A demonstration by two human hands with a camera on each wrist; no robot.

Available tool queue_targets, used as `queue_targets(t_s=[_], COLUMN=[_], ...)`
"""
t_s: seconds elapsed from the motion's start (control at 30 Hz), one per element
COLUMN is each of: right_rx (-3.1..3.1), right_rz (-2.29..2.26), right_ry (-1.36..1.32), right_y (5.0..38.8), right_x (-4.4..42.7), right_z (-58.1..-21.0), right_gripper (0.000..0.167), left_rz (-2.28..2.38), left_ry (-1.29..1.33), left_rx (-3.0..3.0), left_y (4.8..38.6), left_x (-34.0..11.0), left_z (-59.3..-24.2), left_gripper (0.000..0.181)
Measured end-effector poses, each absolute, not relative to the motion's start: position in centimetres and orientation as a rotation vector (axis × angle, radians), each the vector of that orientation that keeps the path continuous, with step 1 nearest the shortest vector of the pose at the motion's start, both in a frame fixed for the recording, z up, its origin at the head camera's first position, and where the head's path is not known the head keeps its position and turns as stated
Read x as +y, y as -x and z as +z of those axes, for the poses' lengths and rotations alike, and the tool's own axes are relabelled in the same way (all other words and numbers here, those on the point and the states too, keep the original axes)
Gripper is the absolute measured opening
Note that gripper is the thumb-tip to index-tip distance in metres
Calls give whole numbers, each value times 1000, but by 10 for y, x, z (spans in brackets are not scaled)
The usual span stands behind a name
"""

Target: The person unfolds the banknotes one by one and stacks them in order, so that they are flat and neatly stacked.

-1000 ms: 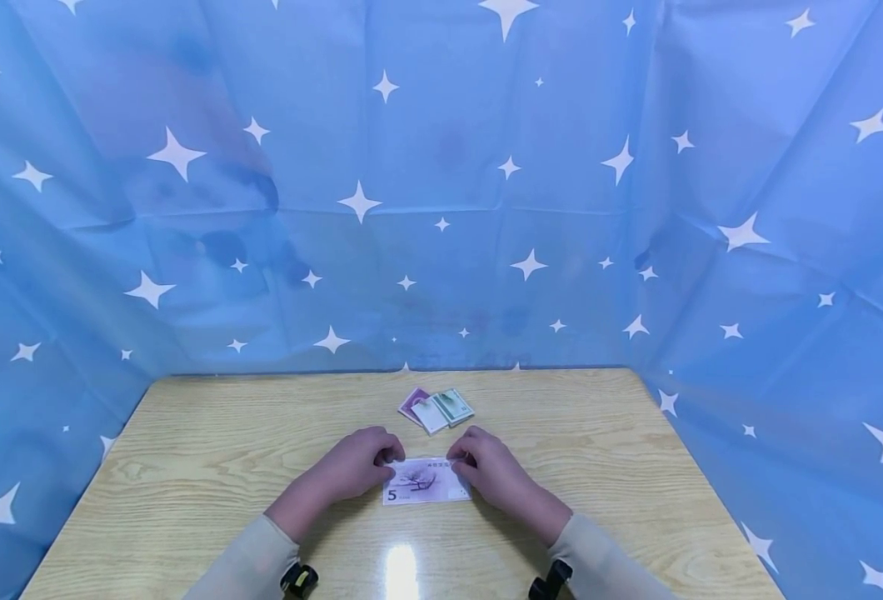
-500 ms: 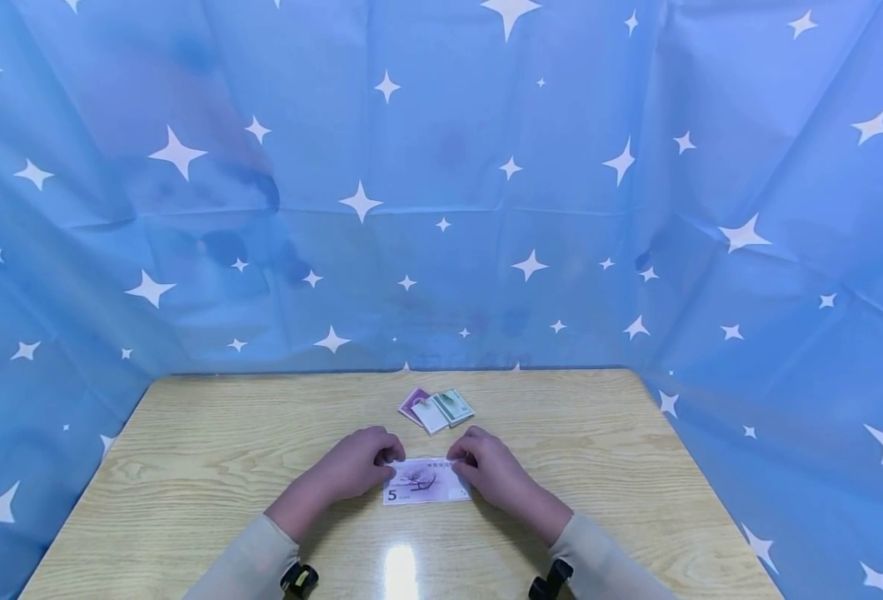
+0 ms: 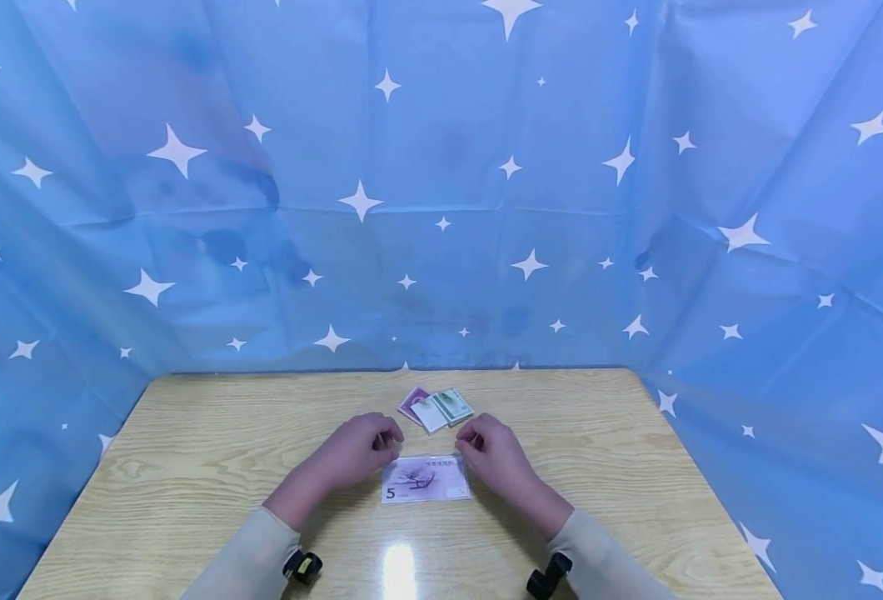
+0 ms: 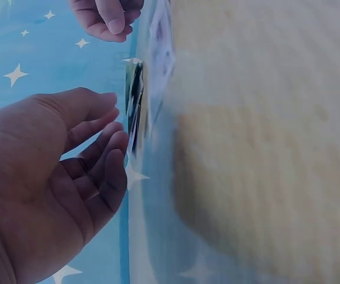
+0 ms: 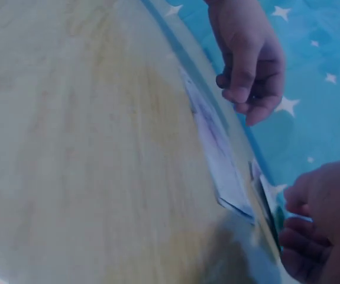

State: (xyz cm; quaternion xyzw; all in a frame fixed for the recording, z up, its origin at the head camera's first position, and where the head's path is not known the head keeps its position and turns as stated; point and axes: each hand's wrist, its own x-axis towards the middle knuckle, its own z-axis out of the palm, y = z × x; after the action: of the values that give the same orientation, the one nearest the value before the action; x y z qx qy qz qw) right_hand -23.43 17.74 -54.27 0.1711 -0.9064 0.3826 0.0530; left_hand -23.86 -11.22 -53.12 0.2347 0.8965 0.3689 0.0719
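Note:
A purple banknote marked 5 (image 3: 426, 481) lies flat on the wooden table between the two hands. My left hand (image 3: 362, 452) hovers just above its upper left corner, fingers loosely bent. In the left wrist view nothing shows between that thumb and fingers. Over the upper right corner of the note is my right hand (image 3: 496, 454), its fingers also loosely curled and holding nothing. Beyond the hands sits a small overlapping group of folded notes: a purple one (image 3: 413, 402), a whitish one (image 3: 430, 415) and a green one (image 3: 454, 406).
The wooden table (image 3: 246, 425) has its back edge against a blue curtain (image 3: 441, 275) with white stars. The curtain also hangs along both sides. A bright light reflection (image 3: 400, 571) shows on the tabletop near the front.
Both hands have let go of the 5 note's upper corners and lifted up and slightly away. The note stays in place, and the folded notes have not moved.

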Motion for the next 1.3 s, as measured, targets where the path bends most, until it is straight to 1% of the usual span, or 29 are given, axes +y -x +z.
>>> queue_targets(t_s=[0.13,0.2,0.33,0.47,0.53,0.63,0.73,0.8,0.93,1.13,1.3], right_rx=[-2750,-2755,-2806,-2890,-2918,-2945,-2955,-2964,-2960,-2926,-2914], right_rz=[1179,1184,1116,980,926,880,845,811,775,818,842], right_ry=[-374,-317,-220,-144,-116,-97,-111,-121,-136,-157,-169], right_y=[244,250,262,275,279,283,286,286,287,284,282], right_x=[180,179,177,174,172,170,168,167,166,165,164], right_z=[-540,-539,-538,-542,-544,-545,-546,-547,-551,-551,-550], right_gripper=[5,6,24,46,53,60,57,52,48,52,50], left_rz=[1182,1220,1265,1253,1227,1179,1136,1112,1039,917,941], left_ry=[-678,-661,-622,-598,-596,-601,-620,-644,-711,-771,-746], left_rx=[2701,2723,2774,2810,2820,2821,2816,2808,2794,2828,2845], left_y=[250,258,278,299,308,319,327,330,336,346,351], left_x=[-104,-98,-84,-69,-62,-53,-45,-40,-32,-22,-16], left_z=[-526,-525,-526,-530,-532,-533,-533,-532,-534,-543,-549], left_gripper=[13,10,8,13,17,23,28,31,34,31,28])
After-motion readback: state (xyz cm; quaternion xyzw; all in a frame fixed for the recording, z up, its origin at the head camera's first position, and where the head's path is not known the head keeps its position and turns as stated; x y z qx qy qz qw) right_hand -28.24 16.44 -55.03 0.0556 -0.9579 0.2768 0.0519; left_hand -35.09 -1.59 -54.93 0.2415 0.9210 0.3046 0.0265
